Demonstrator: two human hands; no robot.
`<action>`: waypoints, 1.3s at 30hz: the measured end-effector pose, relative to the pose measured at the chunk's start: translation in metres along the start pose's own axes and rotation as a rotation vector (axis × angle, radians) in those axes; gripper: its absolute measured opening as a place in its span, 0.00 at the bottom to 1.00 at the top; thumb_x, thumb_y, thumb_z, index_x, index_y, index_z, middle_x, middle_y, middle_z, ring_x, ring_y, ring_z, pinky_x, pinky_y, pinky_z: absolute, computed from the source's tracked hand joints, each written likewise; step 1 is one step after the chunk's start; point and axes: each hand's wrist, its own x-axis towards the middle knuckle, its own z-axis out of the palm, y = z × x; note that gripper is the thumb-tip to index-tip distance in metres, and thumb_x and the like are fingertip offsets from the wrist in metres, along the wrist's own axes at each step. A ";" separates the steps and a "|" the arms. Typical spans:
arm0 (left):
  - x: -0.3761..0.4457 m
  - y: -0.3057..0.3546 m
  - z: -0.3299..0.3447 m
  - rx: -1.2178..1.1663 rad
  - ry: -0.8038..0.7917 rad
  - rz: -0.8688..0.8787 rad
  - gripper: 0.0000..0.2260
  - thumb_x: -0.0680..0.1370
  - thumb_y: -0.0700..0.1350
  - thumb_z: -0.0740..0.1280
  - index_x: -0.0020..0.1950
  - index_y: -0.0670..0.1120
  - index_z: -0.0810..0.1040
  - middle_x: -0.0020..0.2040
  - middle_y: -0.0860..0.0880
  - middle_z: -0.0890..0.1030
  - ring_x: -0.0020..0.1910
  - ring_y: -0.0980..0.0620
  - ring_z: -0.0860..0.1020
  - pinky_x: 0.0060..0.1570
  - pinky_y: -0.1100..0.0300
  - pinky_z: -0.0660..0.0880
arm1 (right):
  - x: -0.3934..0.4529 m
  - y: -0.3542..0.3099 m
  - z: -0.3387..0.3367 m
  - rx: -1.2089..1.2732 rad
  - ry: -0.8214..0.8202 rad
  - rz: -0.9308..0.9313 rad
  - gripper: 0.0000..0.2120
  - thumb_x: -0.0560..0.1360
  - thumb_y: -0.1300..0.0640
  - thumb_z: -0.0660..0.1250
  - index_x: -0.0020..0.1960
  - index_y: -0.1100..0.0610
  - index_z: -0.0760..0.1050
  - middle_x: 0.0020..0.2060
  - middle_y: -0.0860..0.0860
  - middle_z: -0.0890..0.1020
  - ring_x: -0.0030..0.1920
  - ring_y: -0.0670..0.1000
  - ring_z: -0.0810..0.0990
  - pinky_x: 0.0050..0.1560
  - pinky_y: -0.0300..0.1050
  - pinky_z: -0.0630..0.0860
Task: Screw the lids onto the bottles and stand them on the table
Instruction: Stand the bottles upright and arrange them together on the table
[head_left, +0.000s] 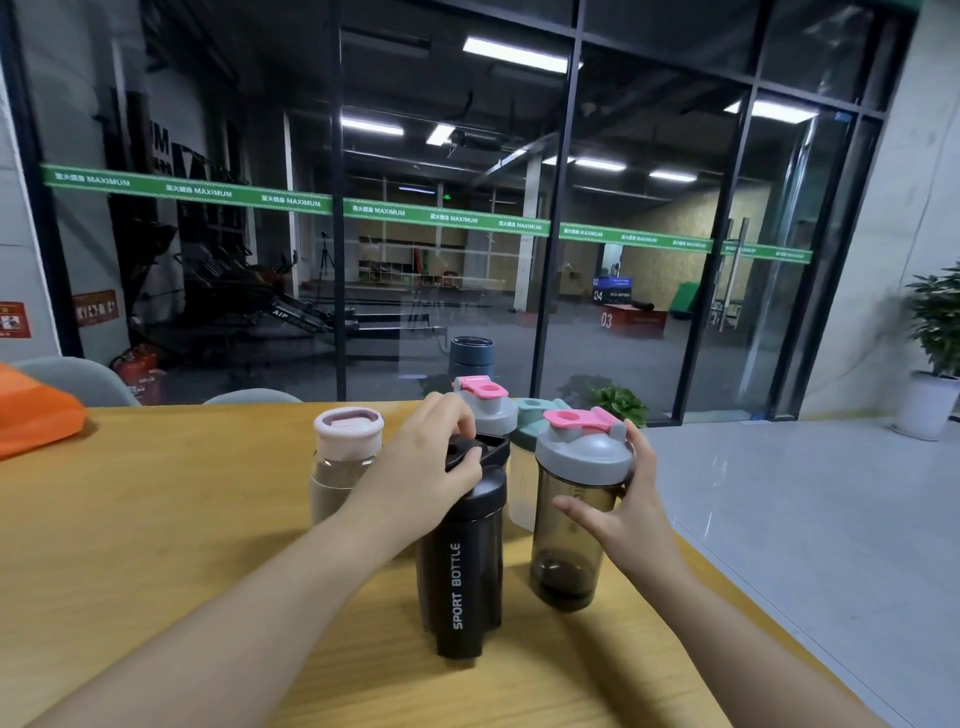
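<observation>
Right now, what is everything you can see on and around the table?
black sport bottle: 1, black, upright front centre, lid on
smoky bottle: 1, grey lid with pink flap, upright beside the black one
pale bottle: 1, pinkish lid, upright at left
rear bottles: 2 partly hidden, one grey and pink lid, one mint lid
dark blue cup: 1, far edge
orange item: 1, left edge
table: 1, wooden
potted plant: 1, green, floor at right
left hand: on black bottle's lid
right hand: around smoky bottle
</observation>
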 end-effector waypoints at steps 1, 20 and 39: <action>-0.001 -0.002 -0.002 0.010 -0.007 0.003 0.08 0.75 0.40 0.67 0.45 0.50 0.68 0.46 0.52 0.73 0.47 0.56 0.72 0.46 0.64 0.68 | 0.000 0.000 0.000 0.009 -0.004 0.002 0.53 0.60 0.50 0.79 0.75 0.45 0.49 0.66 0.44 0.62 0.67 0.48 0.64 0.68 0.47 0.66; 0.003 -0.015 -0.035 0.164 -0.355 -0.090 0.16 0.77 0.44 0.61 0.63 0.60 0.72 0.53 0.67 0.74 0.52 0.76 0.66 0.46 0.88 0.50 | -0.002 0.011 -0.009 -0.038 0.114 -0.014 0.56 0.56 0.30 0.70 0.75 0.48 0.49 0.72 0.49 0.62 0.69 0.49 0.66 0.68 0.49 0.66; 0.108 0.006 0.012 0.310 -0.361 0.037 0.18 0.78 0.52 0.64 0.66 0.49 0.72 0.65 0.50 0.72 0.65 0.52 0.67 0.63 0.57 0.65 | 0.076 -0.066 -0.013 -0.576 -0.206 -0.076 0.12 0.78 0.49 0.61 0.43 0.53 0.79 0.37 0.48 0.80 0.38 0.47 0.76 0.38 0.43 0.72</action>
